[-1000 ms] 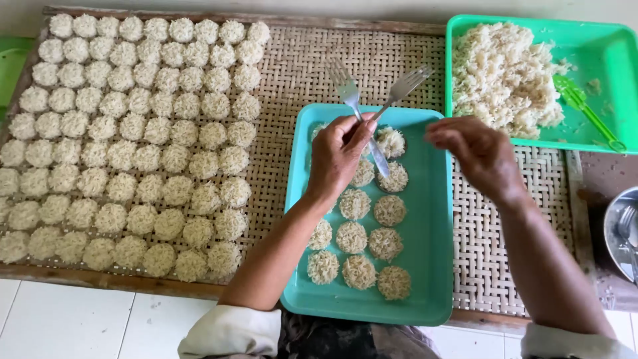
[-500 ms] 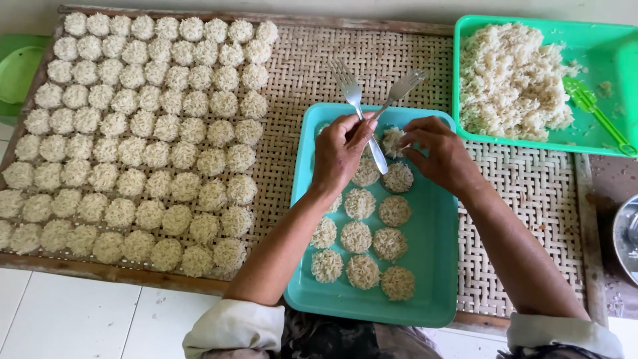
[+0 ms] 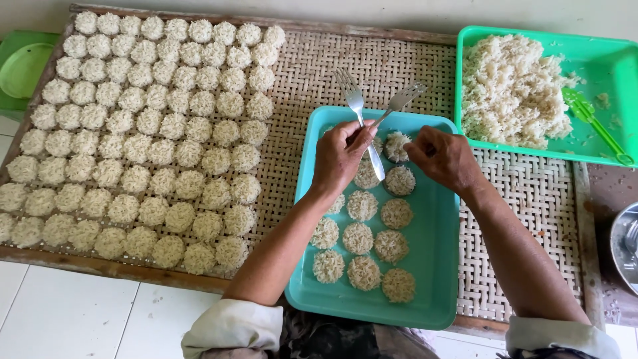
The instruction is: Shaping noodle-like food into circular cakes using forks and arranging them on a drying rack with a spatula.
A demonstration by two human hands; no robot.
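My left hand grips the handles of two metal forks, their tines pointing away over the far rim of a teal tray. The tray holds several round flat rice discs in rows. My right hand hovers over the tray's far end with its fingers bunched. The fingertips touch the edge of the topmost rice disc; whether they grip it does not show.
A woven mat in a wooden frame carries many rice discs in rows on its left half. At the far right, a green tray holds a rice heap and a green plastic fork. A green dish sits far left, a metal bowl at right.
My right hand has moved left from the tray's right side to the topmost rice disc. My left hand has stayed in place with the forks.
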